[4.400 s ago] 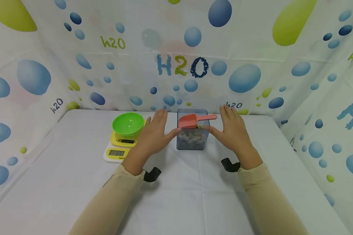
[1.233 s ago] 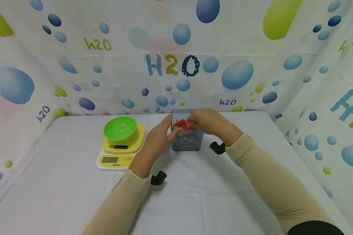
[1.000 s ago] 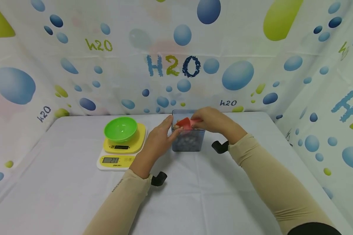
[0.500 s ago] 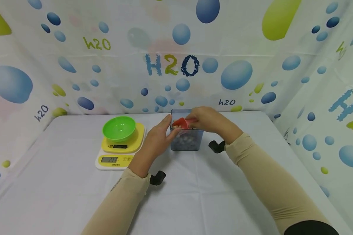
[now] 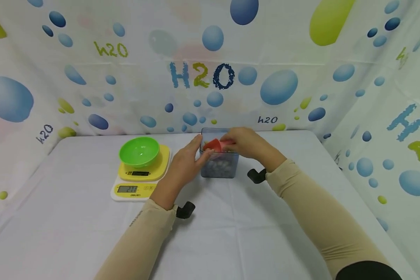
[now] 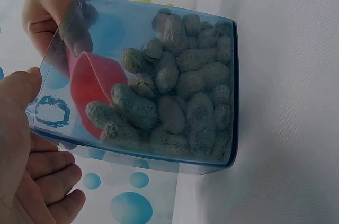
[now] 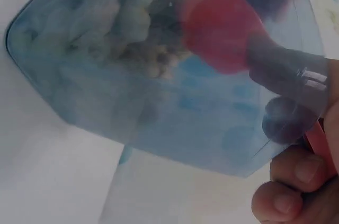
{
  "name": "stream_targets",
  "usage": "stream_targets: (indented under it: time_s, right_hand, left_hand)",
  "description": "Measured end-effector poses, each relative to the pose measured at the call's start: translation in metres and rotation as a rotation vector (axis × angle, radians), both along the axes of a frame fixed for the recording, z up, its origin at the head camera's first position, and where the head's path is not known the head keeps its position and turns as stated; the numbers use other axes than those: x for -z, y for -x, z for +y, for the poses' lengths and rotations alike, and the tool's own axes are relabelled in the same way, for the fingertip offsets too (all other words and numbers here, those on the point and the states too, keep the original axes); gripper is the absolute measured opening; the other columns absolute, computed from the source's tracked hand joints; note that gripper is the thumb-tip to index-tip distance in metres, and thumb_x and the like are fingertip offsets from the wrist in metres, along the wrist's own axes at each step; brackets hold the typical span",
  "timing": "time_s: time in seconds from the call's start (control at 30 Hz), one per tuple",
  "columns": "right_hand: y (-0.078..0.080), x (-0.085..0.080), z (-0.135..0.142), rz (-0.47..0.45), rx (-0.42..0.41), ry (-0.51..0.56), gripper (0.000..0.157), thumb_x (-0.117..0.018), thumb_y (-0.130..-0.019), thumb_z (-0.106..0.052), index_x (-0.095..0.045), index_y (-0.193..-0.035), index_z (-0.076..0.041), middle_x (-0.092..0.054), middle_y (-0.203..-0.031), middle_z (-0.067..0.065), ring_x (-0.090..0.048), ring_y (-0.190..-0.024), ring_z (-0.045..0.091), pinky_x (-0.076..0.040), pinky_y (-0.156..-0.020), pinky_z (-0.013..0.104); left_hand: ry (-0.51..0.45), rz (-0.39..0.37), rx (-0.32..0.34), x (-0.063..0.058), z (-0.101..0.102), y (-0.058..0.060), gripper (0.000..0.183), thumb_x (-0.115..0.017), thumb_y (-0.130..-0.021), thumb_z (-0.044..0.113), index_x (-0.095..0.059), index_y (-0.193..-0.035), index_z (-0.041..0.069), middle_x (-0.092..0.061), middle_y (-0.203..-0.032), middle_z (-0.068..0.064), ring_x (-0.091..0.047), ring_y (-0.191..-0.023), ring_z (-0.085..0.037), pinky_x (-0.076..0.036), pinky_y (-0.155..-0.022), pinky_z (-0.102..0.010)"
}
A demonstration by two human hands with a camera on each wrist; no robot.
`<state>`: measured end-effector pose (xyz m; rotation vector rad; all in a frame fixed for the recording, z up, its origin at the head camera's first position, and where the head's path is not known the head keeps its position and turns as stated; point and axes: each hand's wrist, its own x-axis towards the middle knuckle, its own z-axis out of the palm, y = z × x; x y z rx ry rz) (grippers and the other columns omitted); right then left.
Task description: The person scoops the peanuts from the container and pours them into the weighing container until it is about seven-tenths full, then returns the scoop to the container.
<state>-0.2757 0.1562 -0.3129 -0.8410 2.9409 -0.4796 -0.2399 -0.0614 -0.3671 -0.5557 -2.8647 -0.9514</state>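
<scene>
My right hand (image 5: 246, 143) grips the handle of a pink-red scoop (image 5: 214, 145) over the back part of the table. The scoop's bowl is down inside a clear bluish plastic box (image 5: 218, 168). Unshelled peanuts (image 6: 168, 71) fill the lower part of that box, and several lie at the scoop's mouth in the left wrist view. At the box's left side, my left hand (image 5: 183, 165) rests with its thumb at the front rim and its fingers extended along the wall. Through the box wall, the right wrist view shows the right fingertips (image 7: 275, 70) on the scoop.
Left of the box stands a yellow and white kitchen scale (image 5: 165, 155) with a lit display. On it sits a green bowl (image 5: 139, 151). A white cloth covers the table (image 5: 210, 249), and a bubble-patterned curtain (image 5: 136, 97) hangs behind and at both sides.
Earliest, both hands were raised beside the box and the scoop lay across its rim. Since then, my right hand has taken the scoop into the box and my left hand has come to its side.
</scene>
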Motion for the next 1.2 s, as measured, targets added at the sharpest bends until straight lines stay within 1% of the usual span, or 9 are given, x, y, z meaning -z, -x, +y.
stream_targets:
  time_s: [0.13, 0.33, 0.47, 0.6, 0.77, 0.87, 0.97, 1.1, 1.2]
  right_hand:
    - [-0.001, -0.004, -0.006, 0.028, -0.052, -0.051, 0.026, -0.071, -0.092, -0.023, -0.075, -0.114, -0.011, -0.069, -0.095, 0.003, -0.058, -0.084, 0.02, -0.053, -0.076, 0.031]
    - [0.0, -0.019, -0.008, 0.011, -0.083, -0.096, 0.025, -0.074, -0.09, -0.017, -0.075, -0.113, -0.008, -0.072, -0.101, 0.007, -0.063, -0.091, 0.023, -0.056, -0.086, 0.036]
    - [0.001, -0.021, -0.014, 0.03, -0.078, -0.123, 0.021, -0.072, -0.091, -0.018, -0.076, -0.11, -0.009, -0.073, -0.098, 0.006, -0.062, -0.088, 0.022, -0.056, -0.084, 0.035]
    - [0.005, -0.024, -0.014, -0.032, -0.046, -0.111, 0.024, -0.071, -0.092, -0.021, -0.076, -0.112, -0.009, -0.073, -0.099, 0.004, -0.061, -0.087, 0.021, -0.056, -0.082, 0.033]
    - [0.013, -0.03, -0.004, -0.163, -0.011, -0.02, 0.029, -0.072, -0.091, -0.025, -0.074, -0.115, -0.009, -0.072, -0.101, 0.004, -0.06, -0.089, 0.021, -0.056, -0.08, 0.034]
    - [0.015, -0.029, -0.002, -0.209, -0.015, 0.01, 0.03, -0.072, -0.091, -0.028, -0.074, -0.114, -0.009, -0.072, -0.098, 0.004, -0.059, -0.088, 0.021, -0.054, -0.077, 0.033]
    - [0.014, -0.025, -0.003, -0.214, -0.011, 0.023, 0.031, -0.07, -0.093, -0.028, -0.074, -0.116, -0.008, -0.071, -0.1, 0.004, -0.058, -0.088, 0.021, -0.053, -0.076, 0.032]
    - [0.009, -0.016, -0.005, -0.172, 0.015, 0.035, 0.033, -0.068, -0.094, -0.029, -0.073, -0.118, -0.007, -0.07, -0.103, 0.004, -0.057, -0.091, 0.021, -0.053, -0.078, 0.033]
    - [0.003, -0.008, 0.0, -0.119, 0.028, 0.044, 0.034, -0.068, -0.094, -0.03, -0.072, -0.118, -0.007, -0.066, -0.101, 0.006, -0.054, -0.091, 0.022, -0.049, -0.077, 0.033]
  left_hand:
    - [-0.003, -0.006, -0.001, 0.003, -0.001, 0.001, 0.077, -0.045, -0.1, 0.056, -0.022, -0.158, 0.012, -0.025, -0.163, -0.004, -0.026, -0.149, -0.021, -0.029, -0.119, -0.042]
    - [-0.002, -0.006, -0.004, 0.002, 0.001, 0.002, 0.076, -0.047, -0.1, 0.055, -0.021, -0.158, 0.012, -0.024, -0.163, -0.003, -0.026, -0.149, -0.019, -0.03, -0.119, -0.041]
    - [-0.015, 0.011, -0.002, -0.001, 0.0, 0.003, 0.076, -0.05, -0.099, 0.052, -0.023, -0.158, 0.012, -0.026, -0.162, -0.004, -0.027, -0.149, -0.02, -0.031, -0.119, -0.042]
    - [-0.014, 0.023, 0.005, -0.003, 0.0, 0.006, 0.077, -0.049, -0.099, 0.053, -0.023, -0.158, 0.011, -0.026, -0.162, -0.004, -0.027, -0.149, -0.02, -0.03, -0.119, -0.042]
    - [0.001, -0.004, -0.002, -0.005, -0.002, 0.008, 0.079, -0.045, -0.099, 0.059, -0.02, -0.158, 0.014, -0.023, -0.163, -0.003, -0.025, -0.15, -0.02, -0.029, -0.119, -0.042]
    - [0.007, -0.013, -0.003, -0.005, -0.002, 0.008, 0.079, -0.044, -0.099, 0.059, -0.019, -0.159, 0.014, -0.022, -0.164, -0.003, -0.024, -0.15, -0.02, -0.027, -0.12, -0.042]
    - [0.009, -0.006, -0.003, -0.005, -0.001, 0.007, 0.079, -0.043, -0.099, 0.059, -0.02, -0.158, 0.013, -0.023, -0.163, -0.004, -0.024, -0.15, -0.02, -0.028, -0.12, -0.041]
    - [0.003, 0.002, -0.003, -0.003, 0.0, 0.007, 0.079, -0.043, -0.098, 0.06, -0.022, -0.158, 0.012, -0.024, -0.163, -0.004, -0.026, -0.149, -0.021, -0.029, -0.12, -0.041]
    - [0.011, -0.011, -0.002, -0.001, 0.001, 0.006, 0.079, -0.042, -0.099, 0.06, -0.021, -0.158, 0.012, -0.023, -0.163, -0.004, -0.026, -0.149, -0.021, -0.028, -0.12, -0.042]
